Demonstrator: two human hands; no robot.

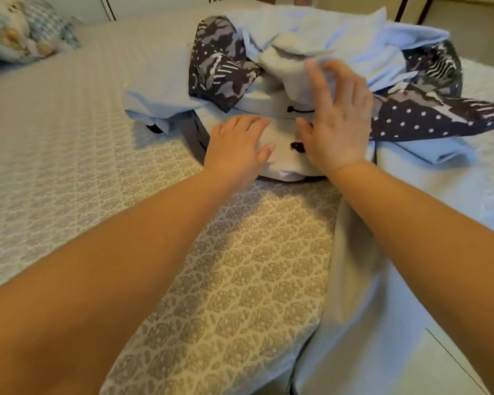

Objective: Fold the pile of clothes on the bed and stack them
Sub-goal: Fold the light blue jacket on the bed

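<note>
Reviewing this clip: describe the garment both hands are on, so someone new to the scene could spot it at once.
On the patterned bedspread lies a pile of clothes. At its near edge, under the left hand and right hand, sits a pale grey garment. Unlike the light blue fabric and dark printed fabric around it, it carries a black drawstring with a knotted end.

**Open bed to the left, heaped clothes to the right**

The bed (69,172) lies bare across the left and near middle, giving flat room to pass. The pile of clothes (311,81) rises at the far centre and right, with a pale sheet (368,280) trailing down the near right edge. Patterned pillows (20,32) crowd the far left corner.
</note>
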